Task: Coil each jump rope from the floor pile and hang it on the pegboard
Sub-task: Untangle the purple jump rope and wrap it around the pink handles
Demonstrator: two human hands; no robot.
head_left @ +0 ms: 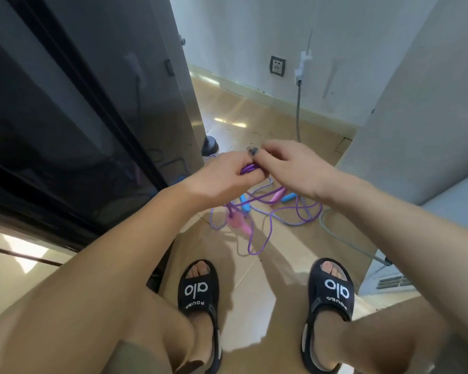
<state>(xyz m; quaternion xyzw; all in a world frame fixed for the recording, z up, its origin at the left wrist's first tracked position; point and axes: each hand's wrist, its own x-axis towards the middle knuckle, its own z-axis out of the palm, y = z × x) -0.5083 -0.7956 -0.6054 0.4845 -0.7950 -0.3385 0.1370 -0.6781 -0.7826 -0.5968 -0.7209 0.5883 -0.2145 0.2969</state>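
A: Head view: a tan tiled floor (pixel 254 287) is seen between a dark cabinet (pixel 65 117) and white wall (pixel 241 36), rope pile (pixel 281 209) lying beyond the sandals (pixel 197 290).

B: Purple rope (pixel 247 168) is gripped in the left hand (pixel 222 179), hanging downward; a strand is pinched by the right hand (pixel 287 166).

Tan tiled floor (pixel 281 287) with a tangle of jump ropes

A purple rope (pixel 257 238) and a purple-and-white braided rope (pixel 278 220) lie looped together on the glossy tiles, with blue handles (pixel 245 206) and pink handles (pixel 277 195) among them; two black sandals (pixel 197 290) stand nearby.
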